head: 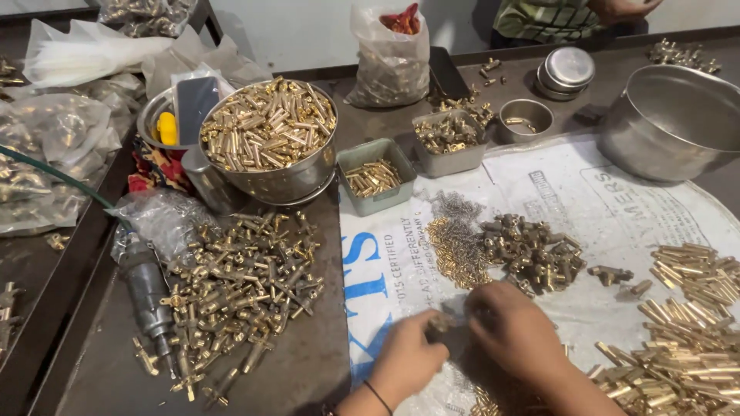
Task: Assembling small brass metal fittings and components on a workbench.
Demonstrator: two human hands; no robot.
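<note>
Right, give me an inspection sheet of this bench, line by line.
Surface: dark metal table, partly covered by a white printed sack.
Job's things: small brass part pinched in the left hand; heaps of brass fittings and brass tubes close by.
Clutter: steel bowl of brass tubes, two grey trays, large empty steel pot, plastic bags of parts, loose pile of assembled fittings.
Grippers: left hand closed on the part; right hand beside it, fingers curled, contents hidden.
Cables: green hose running to a grey air tool.
Surroundings: another person's striped garment across the table.
</note>
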